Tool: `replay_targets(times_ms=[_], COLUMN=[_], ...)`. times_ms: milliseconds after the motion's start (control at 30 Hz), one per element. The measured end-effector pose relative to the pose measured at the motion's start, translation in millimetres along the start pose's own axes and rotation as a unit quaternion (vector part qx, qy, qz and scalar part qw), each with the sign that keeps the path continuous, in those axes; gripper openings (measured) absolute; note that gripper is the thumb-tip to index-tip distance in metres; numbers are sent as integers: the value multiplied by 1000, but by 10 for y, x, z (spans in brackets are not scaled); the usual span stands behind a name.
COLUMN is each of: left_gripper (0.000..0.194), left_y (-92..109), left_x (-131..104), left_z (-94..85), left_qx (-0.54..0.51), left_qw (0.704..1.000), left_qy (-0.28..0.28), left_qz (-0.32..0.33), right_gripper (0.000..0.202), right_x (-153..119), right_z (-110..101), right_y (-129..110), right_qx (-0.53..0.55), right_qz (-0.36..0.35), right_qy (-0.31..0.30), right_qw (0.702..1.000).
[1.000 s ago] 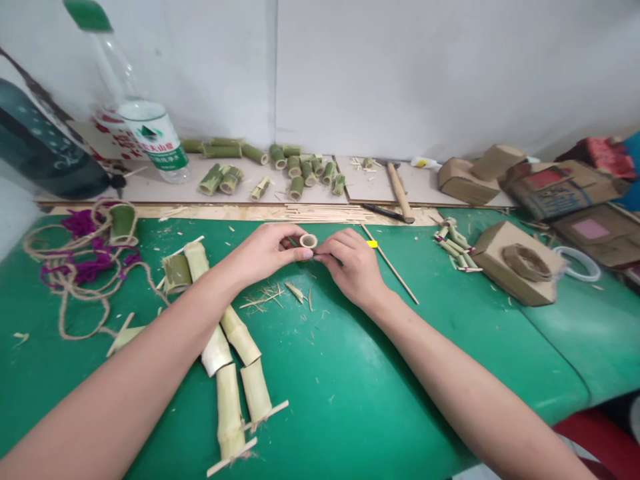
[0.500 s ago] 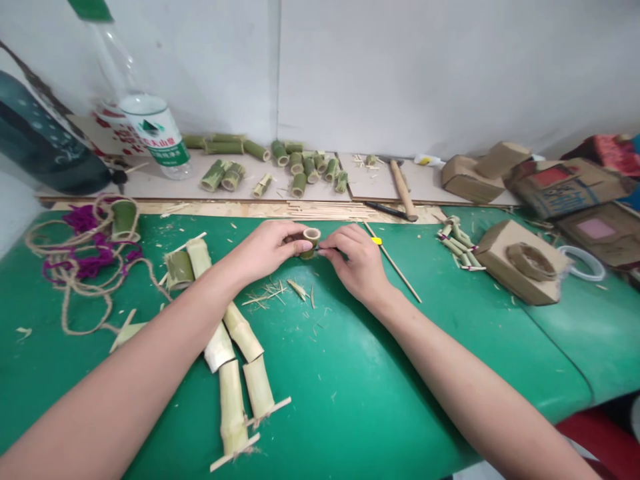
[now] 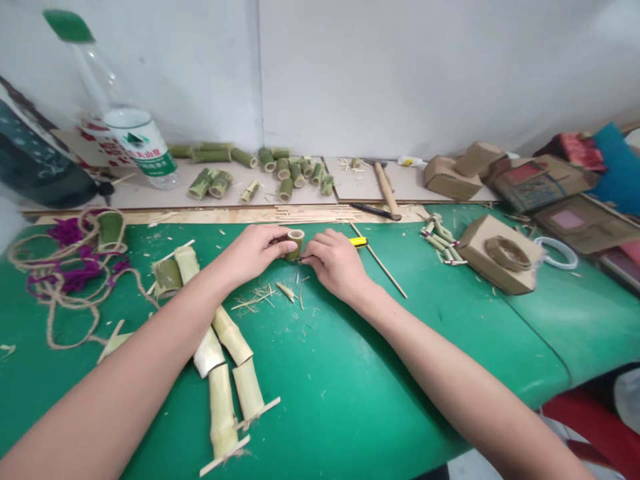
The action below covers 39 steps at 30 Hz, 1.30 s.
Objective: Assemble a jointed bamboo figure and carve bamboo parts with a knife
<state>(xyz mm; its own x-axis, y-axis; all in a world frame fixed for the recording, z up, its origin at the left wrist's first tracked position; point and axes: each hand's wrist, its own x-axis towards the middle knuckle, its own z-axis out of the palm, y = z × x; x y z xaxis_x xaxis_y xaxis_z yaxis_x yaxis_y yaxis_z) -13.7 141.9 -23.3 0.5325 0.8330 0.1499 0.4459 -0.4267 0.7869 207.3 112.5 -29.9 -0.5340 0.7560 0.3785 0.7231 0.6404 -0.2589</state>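
Observation:
My left hand (image 3: 253,252) pinches a short green bamboo tube (image 3: 295,245) upright, its open cut end facing up, close to the table top. My right hand (image 3: 334,260) is closed around a thin tool with a yellow handle (image 3: 359,241), seemingly a utility knife. Its handle end pokes out behind the knuckles, while its dark tip is at the tube's lower right side. Whether the tip touches the tube I cannot tell. Below the hands lie bamboo shavings (image 3: 286,291). Jointed bamboo pieces (image 3: 223,400) with thin sticks through them lie beside my left forearm.
Twine (image 3: 75,343) and purple yarn lie left. Along the wall stand a water bottle (image 3: 145,150) and several bamboo tubes (image 3: 285,189). A hammer (image 3: 387,190), thin sticks (image 3: 315,213), a small bamboo bundle (image 3: 443,241), cardboard pieces (image 3: 483,267) and a tape roll (image 3: 556,253) are around the table.
The view has swung slightly right, so everything sits further left. My right hand has turned a little, showing more of the yellow handle. My left hand keeps hold of the bamboo tube.

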Motion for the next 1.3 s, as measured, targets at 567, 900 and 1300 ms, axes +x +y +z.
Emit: replay_targets(times_ms=[567, 900, 1300], left_gripper=[28, 25, 31], left_y=[-6, 98, 96], left_x=[6, -20, 14], left_z=[15, -21, 2], left_qx=[-14, 50, 15], left_qw=[1000, 999, 999], left_qy=[-1, -9, 1], left_qz=[-13, 9, -48], right_gripper=[10, 9, 13], right_x=[17, 44, -19], right_z=[15, -46, 8], right_y=[31, 6, 8], right_qx=[88, 82, 34], right_qz=[12, 8, -12], right_qy=[63, 13, 32], right_qw=[994, 997, 999])
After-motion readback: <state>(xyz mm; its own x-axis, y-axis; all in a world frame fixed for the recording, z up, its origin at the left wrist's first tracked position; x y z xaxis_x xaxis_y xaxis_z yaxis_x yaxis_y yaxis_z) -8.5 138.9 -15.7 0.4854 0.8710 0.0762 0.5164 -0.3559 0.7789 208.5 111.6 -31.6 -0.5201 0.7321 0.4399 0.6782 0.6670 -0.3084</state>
